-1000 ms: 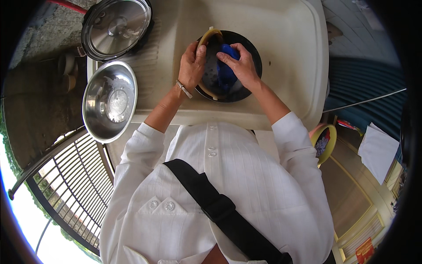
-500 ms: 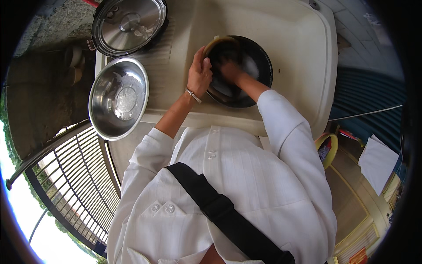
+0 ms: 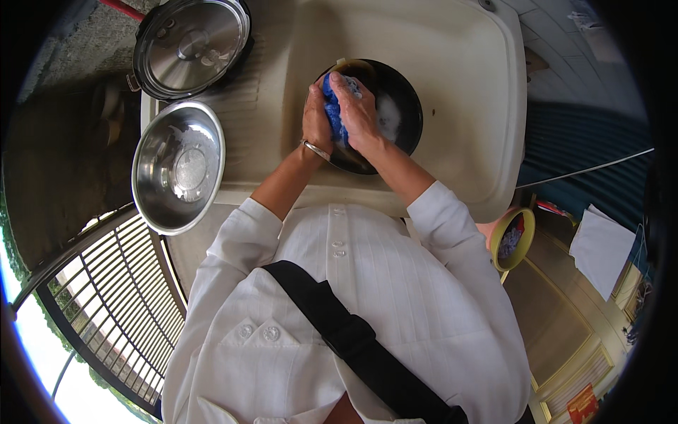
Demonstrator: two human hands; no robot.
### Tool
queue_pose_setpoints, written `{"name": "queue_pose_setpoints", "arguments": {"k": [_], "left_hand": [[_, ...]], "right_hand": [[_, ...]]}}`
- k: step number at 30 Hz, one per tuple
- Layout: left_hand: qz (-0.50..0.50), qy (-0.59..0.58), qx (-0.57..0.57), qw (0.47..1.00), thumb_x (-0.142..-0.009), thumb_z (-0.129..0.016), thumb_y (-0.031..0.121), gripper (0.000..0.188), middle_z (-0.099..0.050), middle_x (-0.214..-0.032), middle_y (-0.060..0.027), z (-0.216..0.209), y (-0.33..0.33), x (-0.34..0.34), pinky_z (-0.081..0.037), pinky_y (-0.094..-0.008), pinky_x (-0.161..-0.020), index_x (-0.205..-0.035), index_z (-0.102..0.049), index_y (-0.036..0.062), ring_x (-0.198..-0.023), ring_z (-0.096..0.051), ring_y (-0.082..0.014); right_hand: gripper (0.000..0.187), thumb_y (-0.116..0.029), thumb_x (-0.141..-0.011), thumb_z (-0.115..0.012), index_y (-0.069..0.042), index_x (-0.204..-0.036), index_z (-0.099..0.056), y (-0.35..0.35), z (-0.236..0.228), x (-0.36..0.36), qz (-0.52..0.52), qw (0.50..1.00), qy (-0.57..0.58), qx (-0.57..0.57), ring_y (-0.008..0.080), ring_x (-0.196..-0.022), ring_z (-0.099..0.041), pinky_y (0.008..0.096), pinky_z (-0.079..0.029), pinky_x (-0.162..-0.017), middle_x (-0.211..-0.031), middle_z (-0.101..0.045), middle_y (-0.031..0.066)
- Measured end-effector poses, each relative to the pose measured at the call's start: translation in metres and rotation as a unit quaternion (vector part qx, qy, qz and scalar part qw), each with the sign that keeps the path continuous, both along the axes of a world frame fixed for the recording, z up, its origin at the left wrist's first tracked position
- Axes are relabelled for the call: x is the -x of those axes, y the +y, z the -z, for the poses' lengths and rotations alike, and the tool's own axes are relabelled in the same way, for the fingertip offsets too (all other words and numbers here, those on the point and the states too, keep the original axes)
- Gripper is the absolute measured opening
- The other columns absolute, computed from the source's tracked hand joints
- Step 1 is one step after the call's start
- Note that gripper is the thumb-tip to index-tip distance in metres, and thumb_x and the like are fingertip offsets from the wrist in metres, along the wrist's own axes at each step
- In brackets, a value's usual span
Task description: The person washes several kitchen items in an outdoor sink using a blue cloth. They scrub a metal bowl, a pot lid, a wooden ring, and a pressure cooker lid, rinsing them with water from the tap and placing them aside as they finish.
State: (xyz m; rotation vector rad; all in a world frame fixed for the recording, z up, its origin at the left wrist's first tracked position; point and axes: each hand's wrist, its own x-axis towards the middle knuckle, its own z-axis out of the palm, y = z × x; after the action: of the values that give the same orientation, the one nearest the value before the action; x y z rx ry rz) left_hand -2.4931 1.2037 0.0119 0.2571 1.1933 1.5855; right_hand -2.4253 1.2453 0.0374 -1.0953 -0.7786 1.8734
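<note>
Both my hands meet above a round black pan (image 3: 407, 116) in the cream sink (image 3: 466, 155), squeezing a soapy blue cloth or mesh scrubber (image 3: 330, 106) between them. My left hand (image 3: 316, 116) presses it from the left, fingers upright, with a bangle on that wrist. My right hand (image 3: 359, 116) is wrapped over its right side, and foam shows by the fingers. White suds (image 3: 387, 116) lie in the pan. A yellowish-brown round rim (image 3: 364, 68) leans inside the pan's far side; the hands hide most of it.
On the ribbed drainboard (image 3: 258, 113) left of the basin, a shiny steel bowl (image 3: 152, 169) overhangs the front edge. Behind it sits a pot with a steel lid (image 3: 212, 63). A yellow-rimmed bucket (image 3: 524, 240) stands low at the right, beside the sink. A metal railing (image 3: 120, 275) runs along the left.
My right hand has come up out of the pan with the blue scrubber, now pressed between both hands. The left hand has let go of the yellowish-brown rim.
</note>
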Motion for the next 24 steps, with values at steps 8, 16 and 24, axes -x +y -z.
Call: {"name": "queue_pose_setpoints", "arguments": {"k": [8,16,24], "left_hand": [[0.05,0.042,0.032,0.997,-0.097,-0.038,0.028,0.035,-0.065,-0.088,-0.0126,0.013,-0.005,0.009,-0.048,-0.0313,-0.076,-0.1,-0.056,-0.0019,-0.081,-0.061,-0.0184],[0.088,0.231,0.021,0.969,-0.096,-0.043,0.032,0.036,-0.055,-0.066,-0.0001,-0.001,0.0,0.011,-0.042,-0.023,-0.053,-0.089,-0.055,-0.0008,-0.057,-0.045,-0.0071],[0.199,0.473,0.013,0.858,-0.088,-0.053,0.012,0.016,-0.061,-0.084,-0.0168,-0.001,-0.012,0.008,-0.047,-0.0367,-0.07,-0.101,-0.053,0.004,-0.078,-0.06,-0.0316]], "right_hand": [[0.029,-0.026,-0.082,-0.052,0.002,-0.084,-0.06,-0.024,0.031,-0.034,-0.246,0.897,-0.309,-0.198,0.0245,-0.065,-0.058,0.0344,-0.045,-0.063,-0.068,-0.061,0.0154],[0.028,-0.028,-0.084,-0.049,-0.012,-0.103,-0.063,-0.009,0.082,-0.071,-0.542,0.522,-0.501,-0.427,0.0378,-0.107,-0.049,0.0438,-0.041,-0.088,-0.12,-0.05,0.0174],[0.028,-0.022,-0.083,-0.048,-0.018,-0.105,-0.065,0.002,0.134,-0.071,-0.572,0.277,-0.48,-0.605,0.0265,-0.115,-0.045,0.0413,-0.03,-0.101,-0.119,-0.053,0.0089]]}}
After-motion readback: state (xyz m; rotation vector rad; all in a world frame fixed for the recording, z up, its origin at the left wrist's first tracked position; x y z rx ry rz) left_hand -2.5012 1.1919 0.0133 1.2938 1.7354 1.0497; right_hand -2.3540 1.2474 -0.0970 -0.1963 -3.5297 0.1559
